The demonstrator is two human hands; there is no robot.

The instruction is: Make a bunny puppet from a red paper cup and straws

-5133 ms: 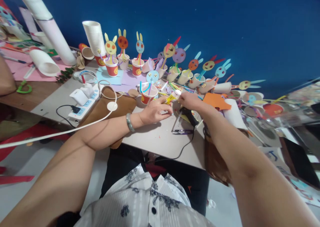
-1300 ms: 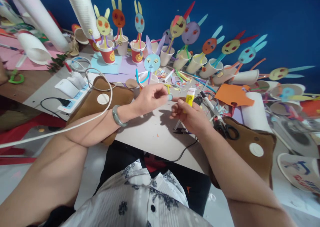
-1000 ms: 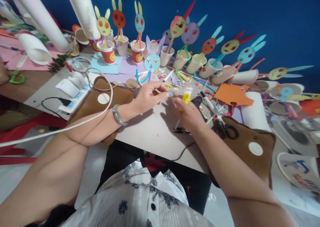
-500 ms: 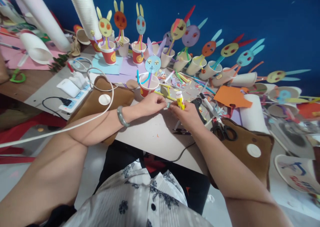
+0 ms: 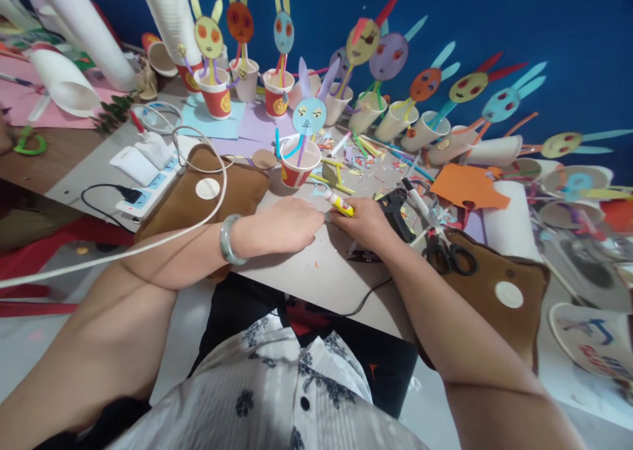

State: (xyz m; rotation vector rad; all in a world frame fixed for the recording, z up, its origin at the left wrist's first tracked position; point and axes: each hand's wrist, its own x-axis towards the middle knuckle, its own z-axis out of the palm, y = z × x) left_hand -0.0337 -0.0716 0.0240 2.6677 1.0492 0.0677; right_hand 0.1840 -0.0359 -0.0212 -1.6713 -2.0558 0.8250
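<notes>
Pink paper [image 5: 22,110]: far off to the left of both hands, with a white cup [image 5: 66,88] lying on its side over it.
Power strip [image 5: 152,189]: left of the left hand and further away, white chargers and a black plug in it.
Red cup with yellow rabbit [image 5: 217,100]: upright, beyond the left hand and to its left.
Left brown pad [image 5: 232,189]: just beyond the left wrist, which wears a bangle [image 5: 232,240].
Left hand [image 5: 284,225]: back upward, low over the table [image 5: 304,275], fingers curled under; the fingertips are hidden, so whether they hold anything cannot be told.
Cup with blue rabbit [image 5: 299,166]: upright on the table just beyond the left hand, apart from it.
Yellow tube [image 5: 341,204]: in the right hand, slanted, its whitish end towards the left and away from the body.
Right hand [image 5: 363,220]: closed round the tube, fingertips near the left hand's; anything else in its grip cannot be made out.
Black glue gun [image 5: 395,209]: just right of the right hand.
Scissors [image 5: 451,258]: right of the right wrist, black handles partly over the right brown pad [image 5: 494,305].
Orange paper [image 5: 467,186]: right of the right hand and further away.
</notes>
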